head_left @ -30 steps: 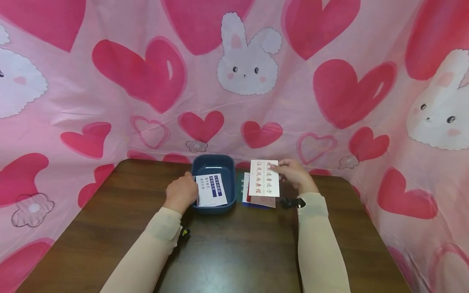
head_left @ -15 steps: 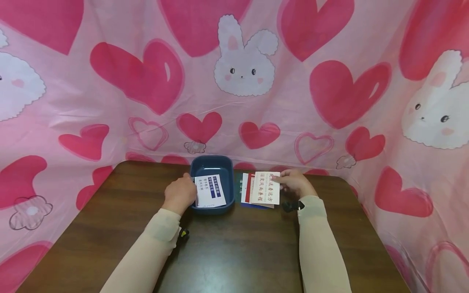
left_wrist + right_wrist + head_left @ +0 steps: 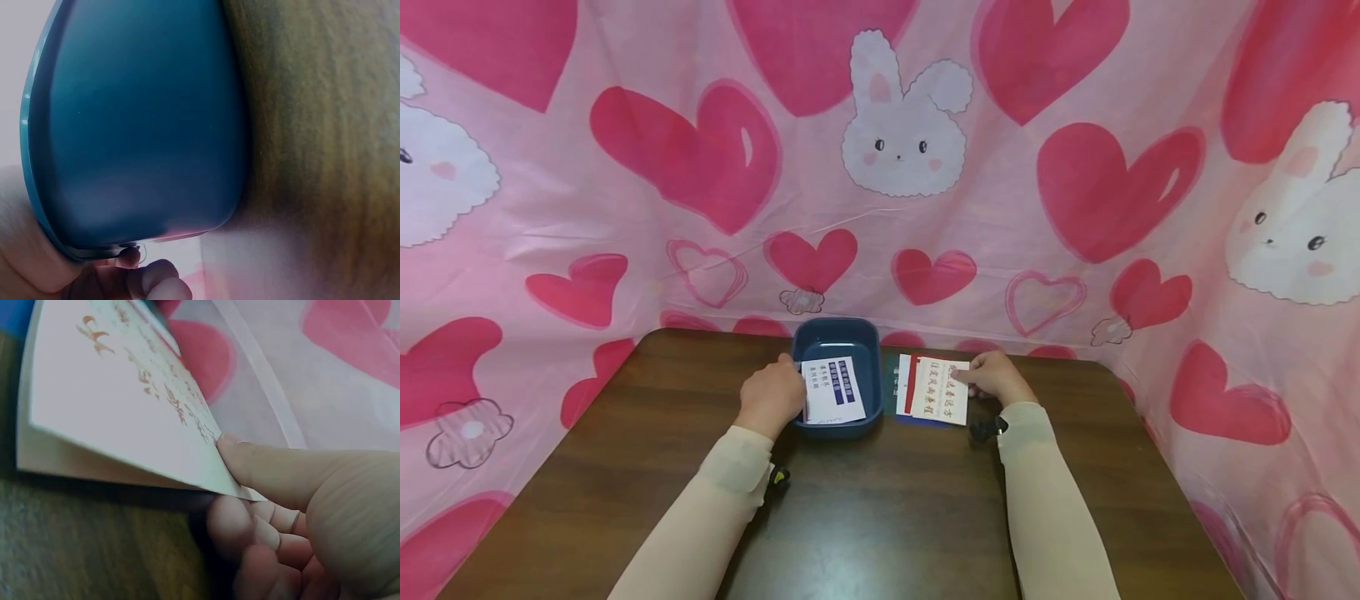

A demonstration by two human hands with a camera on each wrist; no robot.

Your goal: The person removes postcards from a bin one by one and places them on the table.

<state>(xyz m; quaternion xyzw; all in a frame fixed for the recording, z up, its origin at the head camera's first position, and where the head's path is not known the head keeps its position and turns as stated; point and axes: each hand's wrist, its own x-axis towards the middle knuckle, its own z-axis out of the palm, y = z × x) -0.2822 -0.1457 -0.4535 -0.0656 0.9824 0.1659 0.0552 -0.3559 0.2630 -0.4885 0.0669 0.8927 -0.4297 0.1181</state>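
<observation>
My left hand [image 3: 771, 395] grips the left rim of a dark blue plastic bin [image 3: 872, 367]; in the left wrist view its fingers [image 3: 159, 275] curl below the rim on the outer side. Inside the bin lies a white card [image 3: 833, 390] with dark blue blocks and lettering. With thumb and fingers, my right hand [image 3: 997, 380] pinches the right edge of a white card with reddish-brown characters [image 3: 938, 393]. That card lies over a fanned stack of cards, with red [image 3: 911, 385], green [image 3: 891, 385] and blue [image 3: 917, 420] parts showing. In the right wrist view another card edge [image 3: 81, 467] shows beneath it.
The bin and the cards lie at the back of a dark brown wooden table [image 3: 865, 517]. Behind it hangs a pink cloth [image 3: 850, 208] with hearts and rabbits, also covering both sides. A black strap device [image 3: 985, 429] sits at the right wrist.
My right hand has brought the reddish-brown lettered card down and slightly toward me, onto the fanned stack. The left hand has stayed on the bin's rim.
</observation>
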